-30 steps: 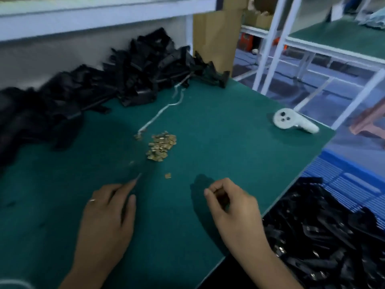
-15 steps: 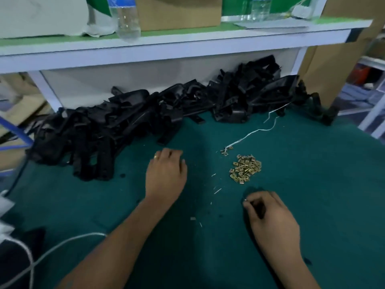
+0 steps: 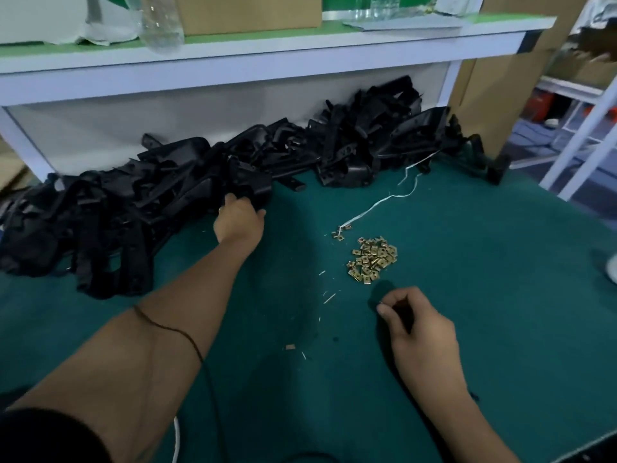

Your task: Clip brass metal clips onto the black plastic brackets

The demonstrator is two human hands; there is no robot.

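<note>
Brass clips [image 3: 373, 259] lie in a small loose heap on the green counter [image 3: 484, 295], just beyond the right hand [image 3: 421, 332], whose thumb and forefinger are pinched together; I cannot tell whether a clip sits between them. Farther off to the left, the left hand [image 3: 238, 218] reaches into the long pile of black brackets [image 3: 173, 195] along the far edge and grips one of them. No clip looks fitted to a bracket here, so I'd judge nearly all the work remains.
</note>
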